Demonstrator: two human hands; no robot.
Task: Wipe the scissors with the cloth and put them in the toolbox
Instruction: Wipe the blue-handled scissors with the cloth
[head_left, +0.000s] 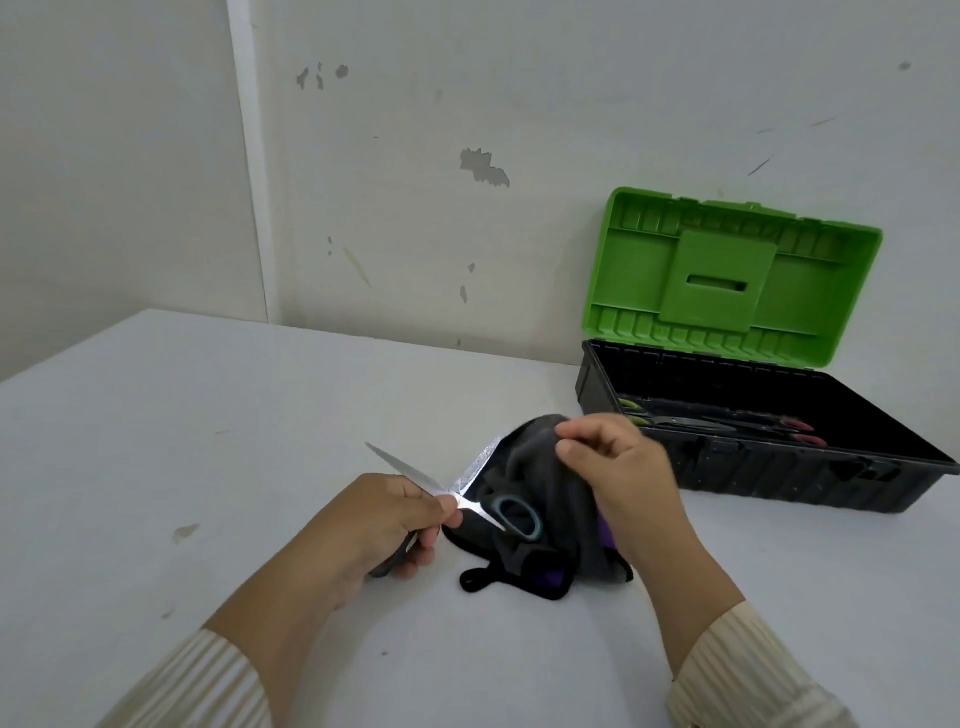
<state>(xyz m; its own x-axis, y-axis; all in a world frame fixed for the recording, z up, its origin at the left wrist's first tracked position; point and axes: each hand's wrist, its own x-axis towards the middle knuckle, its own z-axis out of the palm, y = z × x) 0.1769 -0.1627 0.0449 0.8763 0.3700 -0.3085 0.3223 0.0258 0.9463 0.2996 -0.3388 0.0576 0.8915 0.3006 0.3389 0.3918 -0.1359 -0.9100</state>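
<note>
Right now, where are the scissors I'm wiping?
In the head view, low centre: the open scissors are held near their pivot by the left hand, at the left edge of the dark cloth the right hand grips, left of the toolbox.

scissors (402, 466): steel blades spread wide, blue handle loop over cloth (550, 488), gripped by left hand (384, 519). cloth: dark grey, purple patch, bunched on table, pinched by right hand (618, 467). toolbox (779, 467): black, green lid open, rear right.

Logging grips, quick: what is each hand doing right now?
The left hand holds the scissors, blades spread open.
The right hand pinches the cloth.
</note>
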